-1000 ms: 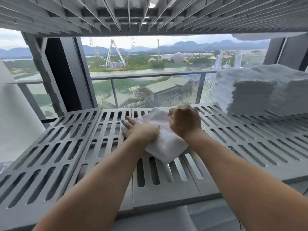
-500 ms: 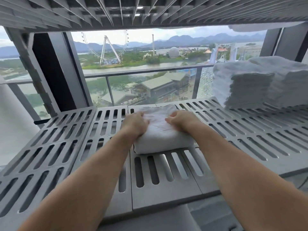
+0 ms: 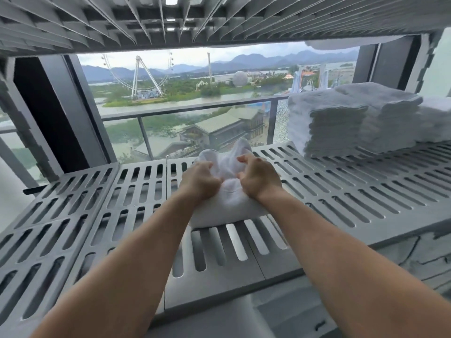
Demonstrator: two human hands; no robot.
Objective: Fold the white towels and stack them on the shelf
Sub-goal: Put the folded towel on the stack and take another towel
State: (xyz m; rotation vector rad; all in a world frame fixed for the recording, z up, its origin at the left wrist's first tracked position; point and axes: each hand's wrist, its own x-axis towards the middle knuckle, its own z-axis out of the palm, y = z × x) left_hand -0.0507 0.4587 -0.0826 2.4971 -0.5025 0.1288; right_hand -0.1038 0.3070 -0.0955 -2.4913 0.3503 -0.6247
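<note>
Left hand [image 3: 199,180] and right hand [image 3: 260,180] are both clenched on the towel [image 3: 229,206], a soft white terry bundle (bunched up top) mid-shelf [image 3: 341,191], long axis roughly 6 to 12. Slotted grey plastic panels; folded stack [image 3: 353,123] at 2 o'clock.

Both arms outstretched, left hand [image 3: 199,179] and right hand [image 3: 259,179] seemingly clenched (fingers hidden).
</note>
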